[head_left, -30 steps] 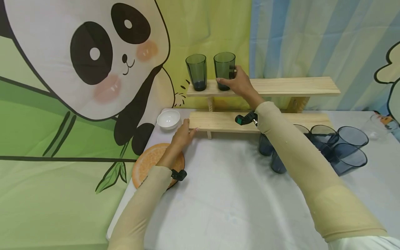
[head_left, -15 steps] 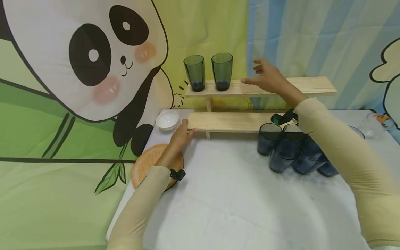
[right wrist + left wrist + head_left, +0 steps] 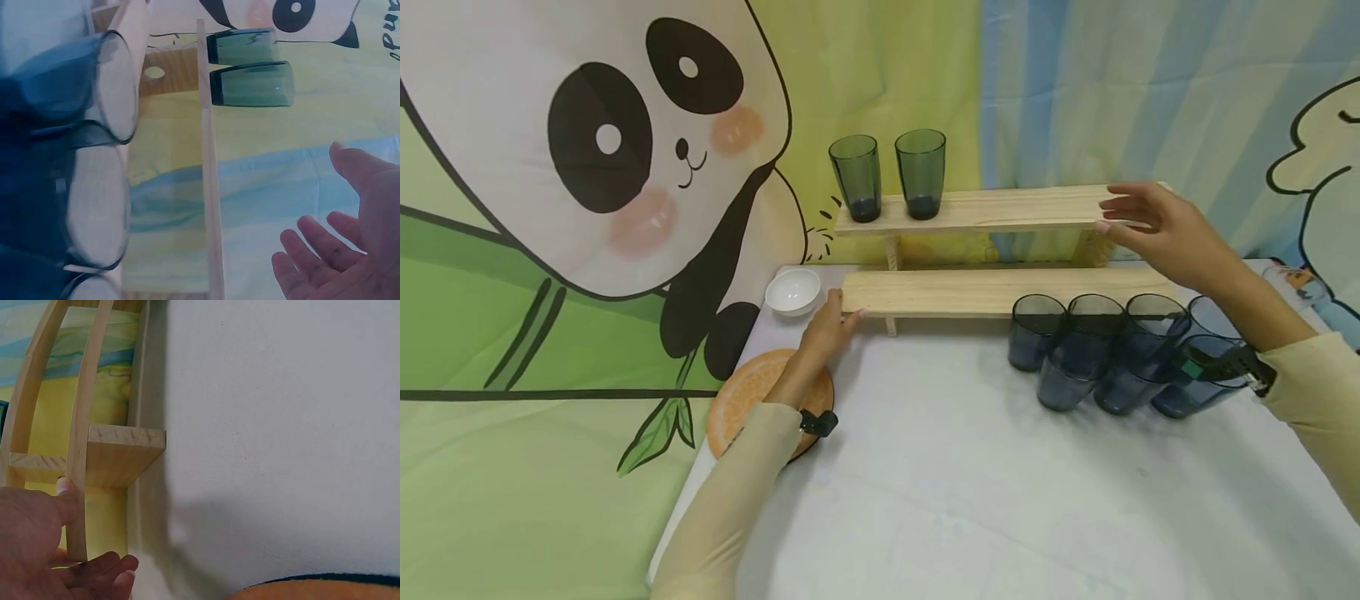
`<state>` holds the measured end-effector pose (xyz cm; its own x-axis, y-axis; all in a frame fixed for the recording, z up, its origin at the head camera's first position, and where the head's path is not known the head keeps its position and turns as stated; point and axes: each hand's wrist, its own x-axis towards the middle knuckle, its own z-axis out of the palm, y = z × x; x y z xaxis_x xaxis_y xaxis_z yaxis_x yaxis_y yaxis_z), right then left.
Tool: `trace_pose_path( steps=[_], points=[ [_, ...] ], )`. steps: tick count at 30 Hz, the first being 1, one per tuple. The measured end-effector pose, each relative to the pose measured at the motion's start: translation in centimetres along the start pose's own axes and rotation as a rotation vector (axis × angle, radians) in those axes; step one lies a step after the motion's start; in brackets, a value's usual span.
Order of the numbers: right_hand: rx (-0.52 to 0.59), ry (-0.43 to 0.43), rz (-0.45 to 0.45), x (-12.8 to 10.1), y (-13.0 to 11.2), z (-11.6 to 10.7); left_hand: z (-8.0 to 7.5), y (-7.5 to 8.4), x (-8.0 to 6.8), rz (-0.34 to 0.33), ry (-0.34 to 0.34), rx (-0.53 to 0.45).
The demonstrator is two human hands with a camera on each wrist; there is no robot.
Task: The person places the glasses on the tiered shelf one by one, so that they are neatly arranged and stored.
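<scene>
A two-tier wooden shelf (image 3: 940,293) stands at the back of the table. My left hand (image 3: 826,335) holds the left end of its lower board, thumb on one face and fingers at the other side in the left wrist view. Two green-tinted glasses (image 3: 921,177) stand upright, side by side, at the left of the upper board. My right hand (image 3: 1176,237) hovers by the right end of that board, fingers spread and holding nothing. Below it stand several blue-tinted glasses (image 3: 1067,367), close together in front of the shelf; my right wrist partly covers those farthest right.
A small white bowl (image 3: 793,292) sits left of the shelf. Nearer lies a round orange-slice mat (image 3: 752,392), partly under my left forearm. A clear glass item (image 3: 1288,279) stands at the far right. A printed curtain (image 3: 1037,92) hangs behind the shelf.
My right hand has let go of the right-hand green glass and moved right, above the blue glasses. That glass stays on the upper board. My left hand keeps its hold.
</scene>
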<state>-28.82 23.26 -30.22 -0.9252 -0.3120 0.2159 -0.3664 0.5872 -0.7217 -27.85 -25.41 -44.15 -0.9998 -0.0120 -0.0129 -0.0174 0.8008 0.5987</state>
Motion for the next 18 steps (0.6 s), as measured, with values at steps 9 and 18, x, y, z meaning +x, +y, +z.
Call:
trace_pose_path(
  steps=[9,18],
  points=[
    [-0.096,0.173,0.121,-7.8,3.4,-0.2,0.1,-0.2,0.1,0.009,-0.004,-0.003],
    [-0.134,0.523,0.343,-15.2,5.9,2.7,0.0,0.0,-0.5,-0.005,0.016,-0.025]
  ],
)
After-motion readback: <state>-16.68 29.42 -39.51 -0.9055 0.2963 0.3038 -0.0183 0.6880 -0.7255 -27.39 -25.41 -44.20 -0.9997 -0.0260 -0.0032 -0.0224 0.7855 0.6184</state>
